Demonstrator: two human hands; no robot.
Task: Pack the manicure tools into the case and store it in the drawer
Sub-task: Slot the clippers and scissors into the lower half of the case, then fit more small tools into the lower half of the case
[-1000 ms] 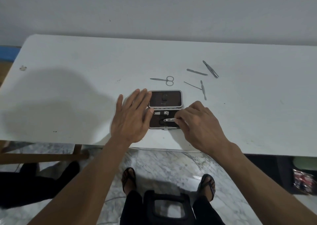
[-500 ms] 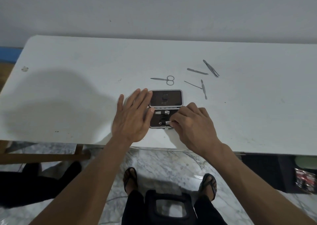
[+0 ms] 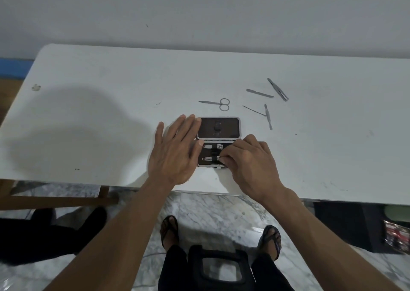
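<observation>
Table: my white tabletop, scuffed, with a small chip at its 9 o'clock edge.
Wall: plain pale wall at 12 o'clock.
Floor: marbled tiles under me at 6 o'clock.
Feet: my sandals at 6 o'clock.
Frame: wooden rail at 8 o'clock.

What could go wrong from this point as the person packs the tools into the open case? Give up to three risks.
1. The case lies near the table front edge; a push from the right hand seating the clipper might slide it off, though the left hand braces it.
2. The thin probe and scissors lie loose and could be overlooked.
</observation>
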